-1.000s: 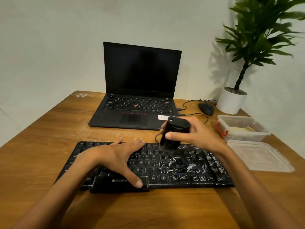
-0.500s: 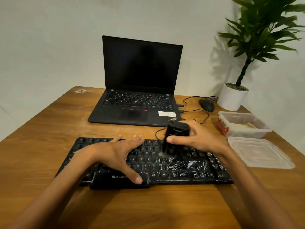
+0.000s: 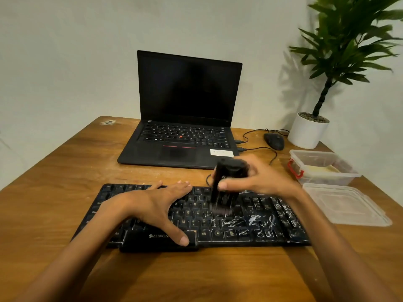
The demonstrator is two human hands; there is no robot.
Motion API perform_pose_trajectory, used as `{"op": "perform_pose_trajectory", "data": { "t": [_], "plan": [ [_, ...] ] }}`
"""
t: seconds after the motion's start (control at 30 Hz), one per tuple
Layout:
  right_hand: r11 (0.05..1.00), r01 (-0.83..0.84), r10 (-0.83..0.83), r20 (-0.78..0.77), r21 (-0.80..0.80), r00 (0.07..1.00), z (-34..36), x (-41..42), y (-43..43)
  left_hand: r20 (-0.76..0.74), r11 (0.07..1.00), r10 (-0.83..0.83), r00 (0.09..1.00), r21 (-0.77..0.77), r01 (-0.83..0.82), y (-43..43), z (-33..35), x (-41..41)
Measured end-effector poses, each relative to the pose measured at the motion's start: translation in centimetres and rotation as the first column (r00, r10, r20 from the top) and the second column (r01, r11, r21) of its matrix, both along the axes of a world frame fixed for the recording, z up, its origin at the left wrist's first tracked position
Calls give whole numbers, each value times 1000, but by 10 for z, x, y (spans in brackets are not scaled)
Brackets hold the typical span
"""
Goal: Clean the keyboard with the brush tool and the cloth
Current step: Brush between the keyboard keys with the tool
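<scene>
Keyboard [image 3: 250, 227] steadied by flat left hand [image 3: 152, 205], right hand [image 3: 259, 182] clutching brush tool [image 3: 224, 188], swept leftward

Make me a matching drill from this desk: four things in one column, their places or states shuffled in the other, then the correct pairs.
Things
1. brush tool
2. left hand
3. lid
4. mouse

Places or states
A. lying flat beside the keyboard's right end
B. gripped upright in the right hand
C. between the laptop and the white plant pot
D. spread flat on the keys

Pairs: 1-B, 2-D, 3-A, 4-C
</scene>
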State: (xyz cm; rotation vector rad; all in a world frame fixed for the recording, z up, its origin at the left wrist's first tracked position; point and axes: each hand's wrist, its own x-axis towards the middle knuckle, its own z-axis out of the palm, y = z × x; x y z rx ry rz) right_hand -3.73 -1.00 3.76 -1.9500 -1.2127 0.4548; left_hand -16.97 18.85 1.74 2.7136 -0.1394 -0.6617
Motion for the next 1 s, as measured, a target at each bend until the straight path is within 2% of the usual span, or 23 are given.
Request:
{"op": "perform_pose_trajectory", "data": {
  "t": [0.07,0.17,0.27,0.33,0.4,0.47,0.53,0.63,0.87,0.93,1.0],
  "plan": [
    [1000,12,-12,21,-22,1000,-5,-5,9,-5,1000,2,1000,7,-2,-1,2,-1],
    [996,46,-53,84,77,995,-5,-3,15,-5,1000,10,1000,6,-10,-2,1,-1],
    [1000,-25,26,-15,5,1000,-8,-6,8,-8,1000,16,1000,-13,-16,-2,1,-2],
    [998,66,-66,-9,16,998,-5,-6,3,-11,1000,16,1000,-11,-17,-2,3,-2],
    [986,140,-147,83,85,986,0,-5,-1,-4,1000,22,1000,-6,-22,-3,4,-3],
    [984,96,-103,39,148,994,4,-14,1,15,1000,-10,1000,6,10,-4,4,-7],
    [978,-3,11,-38,211,999,3,-31,11,53,1000,-28,998,1,28,-3,1,-13],
    [985,-92,96,-20,149,995,-9,-52,26,99,1000,-14,995,-25,17,1,-9,-21],
    [997,65,-69,-73,-52,995,7,-28,-22,112,1000,-6,994,-29,10,4,-14,-27],
    [997,52,-55,-51,-58,997,15,-30,-20,100,999,-2,995,-40,6,3,-12,-27],
    [1000,-21,21,3,0,1000,14,-37,-1,96,999,2,995,-44,3,2,-10,-28]
  ]
}}
